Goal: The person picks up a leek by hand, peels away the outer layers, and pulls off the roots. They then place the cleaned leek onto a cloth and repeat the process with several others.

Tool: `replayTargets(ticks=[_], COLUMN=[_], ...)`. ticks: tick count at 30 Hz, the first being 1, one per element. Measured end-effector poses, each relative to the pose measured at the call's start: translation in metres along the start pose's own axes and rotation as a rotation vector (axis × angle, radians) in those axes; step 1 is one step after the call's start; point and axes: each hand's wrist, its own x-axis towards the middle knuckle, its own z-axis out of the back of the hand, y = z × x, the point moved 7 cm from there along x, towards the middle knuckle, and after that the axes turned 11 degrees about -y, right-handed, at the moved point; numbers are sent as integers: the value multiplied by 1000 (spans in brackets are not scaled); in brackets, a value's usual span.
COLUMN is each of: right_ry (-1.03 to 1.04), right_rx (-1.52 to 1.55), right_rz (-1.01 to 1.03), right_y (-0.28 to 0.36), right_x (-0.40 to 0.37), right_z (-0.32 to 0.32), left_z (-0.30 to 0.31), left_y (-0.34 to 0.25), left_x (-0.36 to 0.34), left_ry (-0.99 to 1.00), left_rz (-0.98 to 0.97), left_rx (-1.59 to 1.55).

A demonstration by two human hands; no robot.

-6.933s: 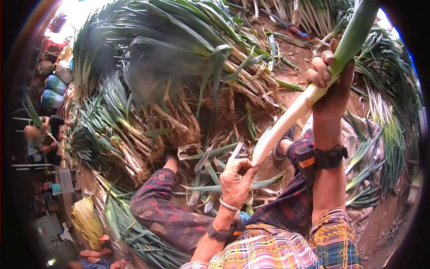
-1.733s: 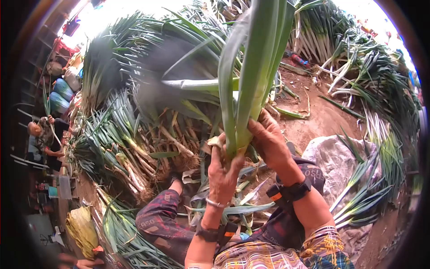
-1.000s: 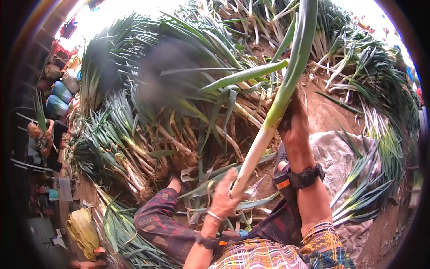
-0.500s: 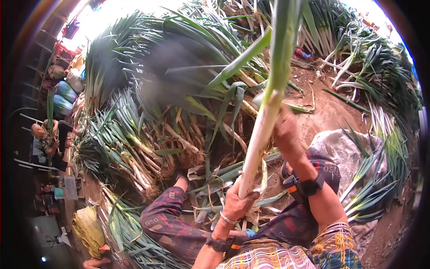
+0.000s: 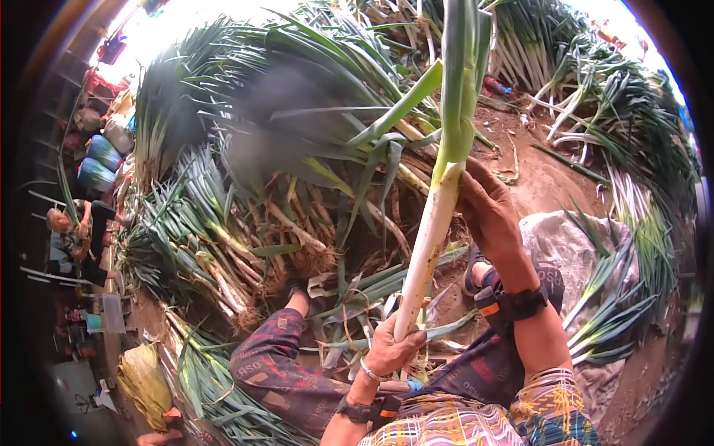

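A thick leek (image 5: 430,249) stands slanted in front of me, its white shank low and its green leaves reaching the top edge of the view. Near the root end, my left hand (image 5: 393,348) is wrapped around the shank. My right hand (image 5: 491,215) is at the upper shank, where white turns green, with its fingers closed against the leek's right side; the fingertips are partly hidden. Loose leaves and trimmings (image 5: 357,342) lie on the ground between my legs. Below my left hand, a stick-like piece with a blue end (image 5: 413,385) lies by my lap.
Untrimmed leeks with roots (image 5: 297,230) are heaped ahead and left. More leeks (image 5: 216,386) lie at lower left. At right, several leeks (image 5: 606,320) rest on a pale sack (image 5: 550,238). Another person (image 5: 74,230) sits at far left. A yellow cloth (image 5: 145,379) is nearby.
My right hand has moved slightly up along the leek, its fingers now at the white-green join. The leek has shifted a little left and stands more upright.
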Motion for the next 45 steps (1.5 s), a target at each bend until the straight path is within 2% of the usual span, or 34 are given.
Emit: replayTargets(ticks=[2,3,6,7,10,13,17,20,22,24,27,28,29,30,31,32,34,35,36,39,40,42,44,45], right_ry=[-8,-3,-68,-101,-199,-191,-206,-206,-203,-189,-180,-178,-150,-46,60,172,486,734,985,1195,1288,1441,1110,633], right_rx=[-80,-213,-335,-327,-313,-139,-231,-155,-128,-208,-439,-533,-538,-697,-853,-1009,-1184,-1363,-1531,-1146,-1148,-1221,-1697,-1319], right_rz=[33,195,161,172,202,39,1,-23,-44,28,147,186,132,154,179,204,461,629,804,165,14,68,175,201], right_y=[1,7,5,0,-1,-2,-9,-16,-17,-22,-21,-21,-26,-30,-33,-39,-71,-94,-108,-138,-168,-166,-143,-108], right_x=[1,-1,-4,-3,-2,-1,2,1,2,9,9,8,10,5,-5,-16,-42,-63,-85,-121,-135,-142,-87,-54], right_z=[2,-1,2,7,10,8,13,13,12,16,12,9,7,-2,-12,-21,-38,-42,-47,-29,-10,-15,-14,-25], left_z=[-4,-6,3,9,4,2,10,17,16,19,15,17,17,17,20,24,28,26,28,48,49,53,58,57], left_y=[0,1,-3,-3,-17,-25,-25,-29,-27,-18,-11,-8,-6,-4,-6,-18,-46,-53,-60,-69,-71,-72,-75,-75], left_x=[3,3,8,9,3,1,-2,-3,-2,3,2,3,2,2,5,9,8,9,9,10,9,7,3,-1], left_ry=[46,68,-161,-237,-349,-468,-555,-574,-493,-369,-294,-280,-268,-254,-261,-265,-293,-251,-238,-252,-291,-373,-469,-501], left_rz=[68,101,-229,-401,-458,-562,-694,-675,-617,-548,-508,-416,-324,-235,-244,-381,-354,-306,-295,-390,-389,-383,-484,-551], left_rx=[-35,-50,285,390,630,751,859,856,814,700,558,470,381,290,203,286,230,38,76,68,107,184,442,576])
